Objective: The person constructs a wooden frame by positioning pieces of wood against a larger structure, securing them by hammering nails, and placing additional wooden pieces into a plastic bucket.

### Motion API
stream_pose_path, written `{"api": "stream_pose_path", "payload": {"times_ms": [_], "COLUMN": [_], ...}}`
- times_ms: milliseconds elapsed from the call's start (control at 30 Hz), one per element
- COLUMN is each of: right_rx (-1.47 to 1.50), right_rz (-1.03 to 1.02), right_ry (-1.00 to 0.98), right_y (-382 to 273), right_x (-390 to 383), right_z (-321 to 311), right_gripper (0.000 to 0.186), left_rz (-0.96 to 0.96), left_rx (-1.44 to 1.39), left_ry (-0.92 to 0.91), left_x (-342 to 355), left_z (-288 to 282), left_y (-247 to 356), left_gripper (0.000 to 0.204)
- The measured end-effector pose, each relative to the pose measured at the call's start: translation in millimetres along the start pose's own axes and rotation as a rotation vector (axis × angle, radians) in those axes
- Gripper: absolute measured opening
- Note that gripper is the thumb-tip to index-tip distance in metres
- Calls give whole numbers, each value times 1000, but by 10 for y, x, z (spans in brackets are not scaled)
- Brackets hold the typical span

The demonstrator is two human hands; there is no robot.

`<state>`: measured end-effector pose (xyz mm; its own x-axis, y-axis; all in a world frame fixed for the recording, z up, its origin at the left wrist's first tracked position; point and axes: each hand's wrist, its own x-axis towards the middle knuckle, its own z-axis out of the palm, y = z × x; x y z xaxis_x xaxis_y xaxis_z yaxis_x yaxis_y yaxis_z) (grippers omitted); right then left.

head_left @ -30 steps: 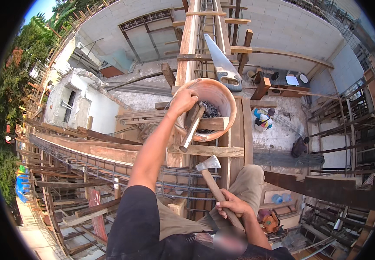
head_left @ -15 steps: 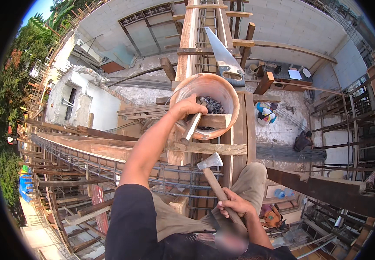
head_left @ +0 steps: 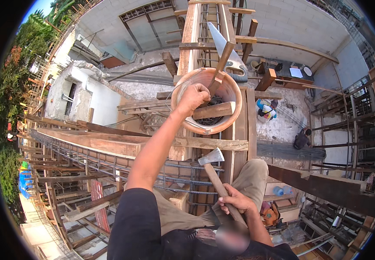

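A stick point(head_left: 227, 55) in the bucket point(head_left: 238, 108) now leans past its far rim, not the near one, likely easing access for the curled left grip point(head_left: 194, 99), its hold unclear, while the right grip point(head_left: 236, 201) clasps a hatchet point(head_left: 215, 177).

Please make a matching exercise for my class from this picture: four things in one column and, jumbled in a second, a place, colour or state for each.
Things
1. hatchet
2. saw
3. left hand
4. bucket

Descriptions
A. just beyond the bucket
B. round, orange-brown
C. gripped by the right hand
D. at the bucket's mouth

Pairs: 1-C, 2-A, 3-D, 4-B
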<state>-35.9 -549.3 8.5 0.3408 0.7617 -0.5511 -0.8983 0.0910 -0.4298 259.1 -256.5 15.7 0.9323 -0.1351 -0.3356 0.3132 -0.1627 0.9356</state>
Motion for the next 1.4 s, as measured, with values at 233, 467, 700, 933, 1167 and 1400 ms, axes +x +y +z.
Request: {"api": "stream_pose_path", "payload": {"times_ms": [233,467,700,933,1167,1400], "right_rx": [-11,37,21,23,28,-71], "right_rz": [0,6,14,26,35,11], "right_ry": [-6,16,-13,17,27,59], "right_y": [41,5,38,11,-19,-9], "right_x": [39,28,72,38,26,2], "right_z": [-48,-59,-58,-65,-24,-6], "right_gripper": [47,44,45,50,44,51], "left_rz": [470,333,459,302,397,430], "left_rx": [993,771,746,1103,1506,1556], "left_ry": [-144,272,482,-50,-280,-283], "left_x": [-204,-430,-258,-226,40,97], "left_z": [259,131,-134,399,645,656], "left_y": [-58,229,217,-13,-170,-253], "left_gripper": [65,61,71,19,23,21]}}
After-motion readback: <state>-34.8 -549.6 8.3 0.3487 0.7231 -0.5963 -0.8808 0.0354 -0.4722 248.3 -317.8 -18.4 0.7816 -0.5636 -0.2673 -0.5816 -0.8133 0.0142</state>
